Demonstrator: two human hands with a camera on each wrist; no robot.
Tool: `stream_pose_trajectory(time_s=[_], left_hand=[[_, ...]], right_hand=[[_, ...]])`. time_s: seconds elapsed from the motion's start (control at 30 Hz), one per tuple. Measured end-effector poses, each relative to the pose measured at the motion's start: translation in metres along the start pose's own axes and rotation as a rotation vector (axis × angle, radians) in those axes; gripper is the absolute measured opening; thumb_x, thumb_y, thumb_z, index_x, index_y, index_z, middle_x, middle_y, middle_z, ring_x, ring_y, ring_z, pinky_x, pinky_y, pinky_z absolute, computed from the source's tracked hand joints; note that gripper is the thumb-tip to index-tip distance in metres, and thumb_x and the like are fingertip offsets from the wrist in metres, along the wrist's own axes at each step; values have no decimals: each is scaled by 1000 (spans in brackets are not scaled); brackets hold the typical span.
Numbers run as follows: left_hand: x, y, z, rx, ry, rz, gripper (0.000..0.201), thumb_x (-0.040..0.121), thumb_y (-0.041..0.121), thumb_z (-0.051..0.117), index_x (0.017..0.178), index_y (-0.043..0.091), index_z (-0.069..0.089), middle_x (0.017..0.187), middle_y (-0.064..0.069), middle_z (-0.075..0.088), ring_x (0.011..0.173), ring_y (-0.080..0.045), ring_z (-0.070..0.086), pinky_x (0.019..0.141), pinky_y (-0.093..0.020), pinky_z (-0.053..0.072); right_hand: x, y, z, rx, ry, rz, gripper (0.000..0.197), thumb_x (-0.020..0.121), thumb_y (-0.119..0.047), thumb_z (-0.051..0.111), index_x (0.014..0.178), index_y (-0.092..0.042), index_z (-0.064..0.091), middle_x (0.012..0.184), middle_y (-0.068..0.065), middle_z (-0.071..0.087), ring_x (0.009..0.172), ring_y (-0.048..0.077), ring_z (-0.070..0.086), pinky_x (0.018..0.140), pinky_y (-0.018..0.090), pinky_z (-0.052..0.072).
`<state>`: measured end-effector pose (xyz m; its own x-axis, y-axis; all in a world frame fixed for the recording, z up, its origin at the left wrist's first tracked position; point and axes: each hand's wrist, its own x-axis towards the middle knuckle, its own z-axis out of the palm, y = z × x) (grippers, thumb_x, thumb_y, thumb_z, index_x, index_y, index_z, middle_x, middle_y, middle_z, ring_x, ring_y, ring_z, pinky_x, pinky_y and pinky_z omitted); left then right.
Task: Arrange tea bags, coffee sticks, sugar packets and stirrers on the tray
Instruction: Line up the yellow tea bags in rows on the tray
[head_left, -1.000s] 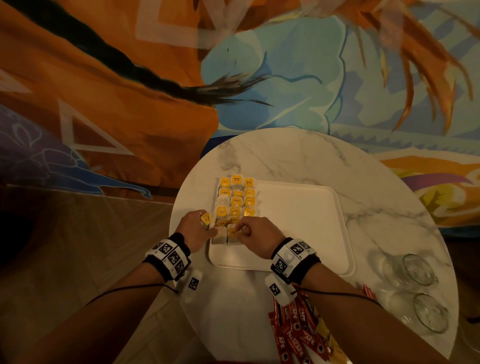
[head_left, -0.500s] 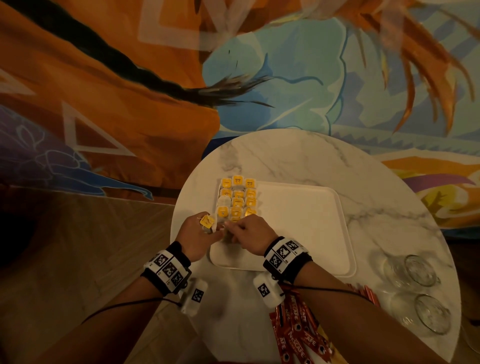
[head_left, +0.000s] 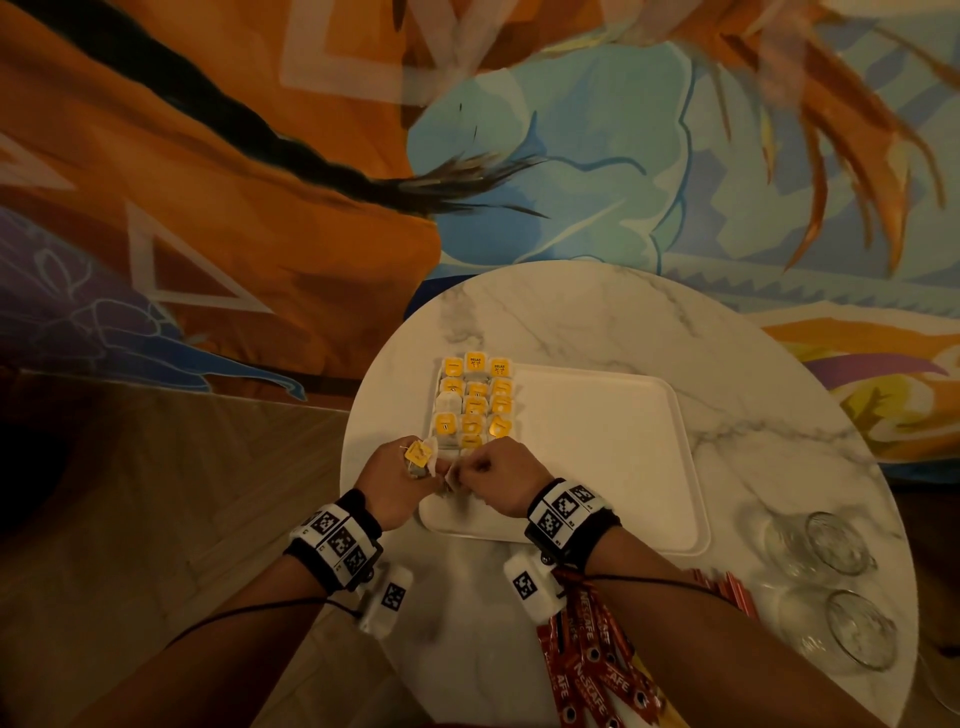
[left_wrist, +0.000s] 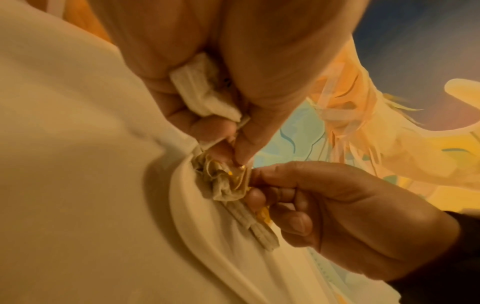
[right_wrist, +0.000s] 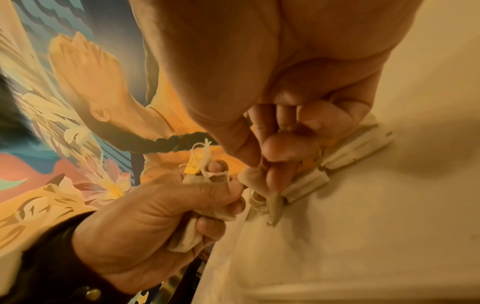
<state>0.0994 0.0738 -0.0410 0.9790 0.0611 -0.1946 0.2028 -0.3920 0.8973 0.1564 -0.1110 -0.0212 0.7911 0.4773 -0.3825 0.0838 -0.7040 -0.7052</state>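
Your left hand (head_left: 397, 480) is gripping spare tea bags (head_left: 418, 457) while your right hand (head_left: 493, 475) is pinching 1 tea bag (right_wrist: 255, 181) just above the tray (head_left: 597, 467), at its near-left corner; the open slot is lying directly below, closing the rows (head_left: 474, 402).

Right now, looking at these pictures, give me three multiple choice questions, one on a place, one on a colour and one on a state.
1. Where do the tea bags lie on the tray?
A. left side
B. right side
C. centre

2. What colour are the coffee sticks?
A. green
B. red
C. blue

3. What is the left hand doing?
A. resting flat
B. gripping tea bags
C. holding a glass

Key: 1 A, rows fill the tray's left side; 2 B, red packets near the right forearm; 3 B, fingers curl round bags.
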Motion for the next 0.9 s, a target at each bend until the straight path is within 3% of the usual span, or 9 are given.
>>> stream_pose_trajectory(time_s=[0.1,0.27,0.4,0.47,0.53,0.6,0.67,0.73,0.9], left_hand=[[1,-1,-4,7,-36,-6,25,72,17,78,92,8,67,87,-3,71,81,-14,68,72,-32,54],[2,-5,-9,-3,-85,-4,33,67,29,74,93,9,68,90,-7,72,85,-25,70,81,-50,56],[4,0,-10,-3,-81,3,31,62,33,77,83,13,64,77,1,69,72,-16,66,68,-34,53],[8,-1,-13,27,-48,41,23,70,23,82,78,15,63,73,6,68,69,-11,64,67,-28,50],[13,-5,-20,64,-17,65,22,74,9,83,78,12,62,71,5,67,69,-14,64,66,-32,50],[18,-7,-27,115,-27,80,23,73,11,83,82,7,62,77,-3,68,74,-23,66,69,-42,54],[21,-6,-32,192,-67,82,34,67,28,85,86,10,63,81,-4,69,76,-23,67,70,-44,56],[23,-4,-32,272,-111,63,42,62,45,84,84,18,61,79,2,67,72,-15,64,63,-34,51],[26,0,-22,434,-187,106,42,65,33,90,80,37,52,83,13,57,74,-2,55,62,-18,39]], right_hand=[[-4,-3,1,-48,-33,-57,17,88,-26,65,86,-15,79,75,4,69,67,9,57,59,13,40],[-4,1,9,-110,1,-34,28,80,-45,76,91,-21,68,81,-2,67,76,17,63,71,31,52],[1,3,16,-153,74,-5,20,87,-41,66,74,-27,59,76,-4,61,76,23,62,73,43,56],[0,2,14,-159,96,-11,22,89,-36,62,68,-31,57,71,-7,59,73,21,60,71,44,55],[-3,1,11,-139,113,-25,31,91,-32,62,61,-35,52,66,-10,55,70,18,56,70,39,53],[-5,1,8,-126,137,-27,37,93,-34,62,58,-35,50,64,-11,54,69,17,54,67,34,49],[-3,4,8,-111,155,-16,33,93,-37,62,62,-30,55,67,-8,58,71,19,58,68,34,50],[-2,6,9,-93,164,-5,27,93,-39,63,70,-24,65,72,-3,65,72,21,62,69,38,54],[2,5,11,-65,184,12,18,90,-34,64,84,-21,76,79,-2,72,77,18,65,73,37,55]])
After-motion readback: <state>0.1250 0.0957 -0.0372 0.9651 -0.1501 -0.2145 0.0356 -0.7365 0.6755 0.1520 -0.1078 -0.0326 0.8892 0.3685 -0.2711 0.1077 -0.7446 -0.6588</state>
